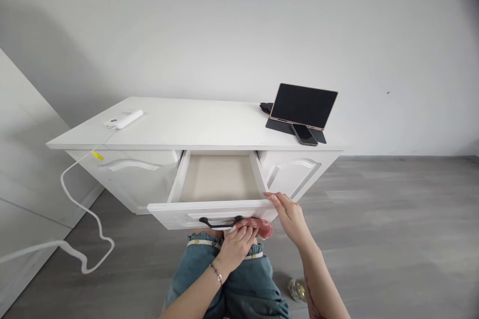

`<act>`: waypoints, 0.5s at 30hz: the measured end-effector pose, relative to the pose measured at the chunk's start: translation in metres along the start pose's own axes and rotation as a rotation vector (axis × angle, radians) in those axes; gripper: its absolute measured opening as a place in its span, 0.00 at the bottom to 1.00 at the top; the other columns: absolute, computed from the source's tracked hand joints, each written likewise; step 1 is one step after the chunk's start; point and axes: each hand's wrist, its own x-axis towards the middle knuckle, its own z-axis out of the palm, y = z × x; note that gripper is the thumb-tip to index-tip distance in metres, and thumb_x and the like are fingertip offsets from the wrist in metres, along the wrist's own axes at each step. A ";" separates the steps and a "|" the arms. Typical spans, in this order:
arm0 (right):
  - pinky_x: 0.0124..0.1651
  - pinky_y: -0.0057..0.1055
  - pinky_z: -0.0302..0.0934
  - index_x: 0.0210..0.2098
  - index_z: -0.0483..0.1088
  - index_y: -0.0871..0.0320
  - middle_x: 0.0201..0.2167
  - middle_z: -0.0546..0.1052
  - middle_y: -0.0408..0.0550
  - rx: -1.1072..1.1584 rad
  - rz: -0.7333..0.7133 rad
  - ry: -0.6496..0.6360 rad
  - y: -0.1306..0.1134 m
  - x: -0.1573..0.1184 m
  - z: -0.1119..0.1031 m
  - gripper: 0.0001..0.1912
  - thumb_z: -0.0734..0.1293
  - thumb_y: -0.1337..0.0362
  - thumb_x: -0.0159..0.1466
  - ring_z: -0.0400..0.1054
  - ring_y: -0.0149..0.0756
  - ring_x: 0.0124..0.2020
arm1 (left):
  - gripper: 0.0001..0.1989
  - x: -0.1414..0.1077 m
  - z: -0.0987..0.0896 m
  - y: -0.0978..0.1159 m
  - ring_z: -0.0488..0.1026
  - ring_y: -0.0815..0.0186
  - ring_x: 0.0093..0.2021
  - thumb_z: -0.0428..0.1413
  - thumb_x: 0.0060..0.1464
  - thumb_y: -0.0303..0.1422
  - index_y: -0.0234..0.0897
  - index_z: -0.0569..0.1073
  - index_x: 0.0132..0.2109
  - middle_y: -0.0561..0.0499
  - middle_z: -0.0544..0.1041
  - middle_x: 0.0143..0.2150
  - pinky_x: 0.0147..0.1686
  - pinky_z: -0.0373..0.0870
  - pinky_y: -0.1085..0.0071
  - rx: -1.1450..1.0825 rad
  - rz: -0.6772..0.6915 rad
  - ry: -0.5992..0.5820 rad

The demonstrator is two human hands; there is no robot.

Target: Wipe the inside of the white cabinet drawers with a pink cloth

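Note:
A white drawer (220, 179) is pulled out of the white cabinet (187, 122), and its inside shows bare. Its front carries a black handle (220, 223). My left hand (237, 245) presses a reddish cloth (264, 228) against the drawer front, just right of the handle, fingers close together over it. At the drawer's right front corner, my right hand (287, 213) rests with its fingertips on the top edge of the front, its fingers bent over the rim.
A tablet (305, 104) on a stand and a phone (304, 134) lie on the cabinet top at right. At left is a white device (129, 118) with a cable (99, 224) hanging down. A jar (297, 290) stands on the floor.

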 end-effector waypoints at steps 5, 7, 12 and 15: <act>0.41 0.30 0.63 0.45 0.74 0.53 0.37 0.79 0.49 -0.015 -0.019 0.017 0.001 -0.001 0.000 0.22 0.53 0.52 0.70 0.73 0.39 0.39 | 0.23 -0.037 -0.019 -0.033 0.72 0.67 0.48 0.48 0.59 0.22 0.41 0.69 0.59 0.50 0.78 0.52 0.47 0.67 0.70 0.097 -0.062 -0.029; 0.41 0.30 0.63 0.45 0.74 0.53 0.38 0.78 0.48 -0.016 -0.015 0.014 0.001 -0.002 0.000 0.21 0.54 0.52 0.70 0.73 0.38 0.40 | 0.24 -0.052 -0.029 -0.047 0.72 0.66 0.47 0.49 0.57 0.22 0.43 0.70 0.59 0.51 0.78 0.51 0.48 0.66 0.68 0.129 -0.094 -0.028; 0.42 0.30 0.62 0.43 0.74 0.54 0.38 0.78 0.49 -0.009 -0.007 0.002 0.002 -0.002 0.003 0.21 0.53 0.52 0.70 0.72 0.39 0.40 | 0.24 -0.094 -0.049 -0.082 0.73 0.64 0.45 0.52 0.54 0.20 0.49 0.76 0.52 0.51 0.80 0.44 0.48 0.64 0.66 0.222 -0.200 0.060; 0.42 0.31 0.61 0.42 0.73 0.54 0.38 0.78 0.49 -0.008 0.011 -0.010 0.001 -0.002 0.002 0.21 0.53 0.51 0.70 0.72 0.39 0.40 | 0.22 -0.119 -0.064 -0.107 0.72 0.62 0.43 0.52 0.54 0.20 0.50 0.78 0.49 0.49 0.80 0.42 0.46 0.63 0.64 0.276 -0.263 0.106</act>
